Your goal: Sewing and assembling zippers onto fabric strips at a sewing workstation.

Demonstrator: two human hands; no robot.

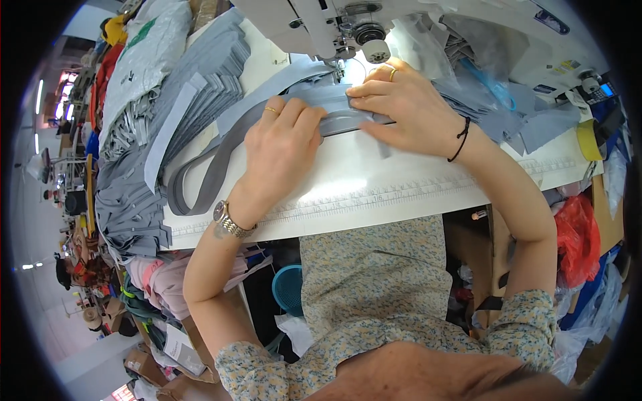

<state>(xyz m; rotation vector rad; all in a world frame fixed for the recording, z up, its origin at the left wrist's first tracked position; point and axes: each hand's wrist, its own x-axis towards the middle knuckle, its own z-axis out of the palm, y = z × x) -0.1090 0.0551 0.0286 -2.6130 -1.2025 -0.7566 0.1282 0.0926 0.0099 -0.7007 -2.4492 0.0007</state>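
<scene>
My left hand [284,144] is closed, its curled fingers gripping a long dark grey fabric strip [224,157]. That strip loops out to the left across the white table. To its right my right hand [414,110] presses bent fingers onto a light blue-grey fabric piece [324,100], its thumb blurred at the lower edge of the cloth. Both hands work just in front of the sewing machine's needle area [339,67], where a light shines. Part of the cloth is hidden under my fingers.
Stacked grey-blue cut pieces [214,93] lie on the left beside a white plastic sack [147,57]. More cut pieces [535,123], light-blue-handled scissors [495,87] and a yellow tape roll [590,140] are on the right. A printed ruler [334,205] runs along the table's near edge.
</scene>
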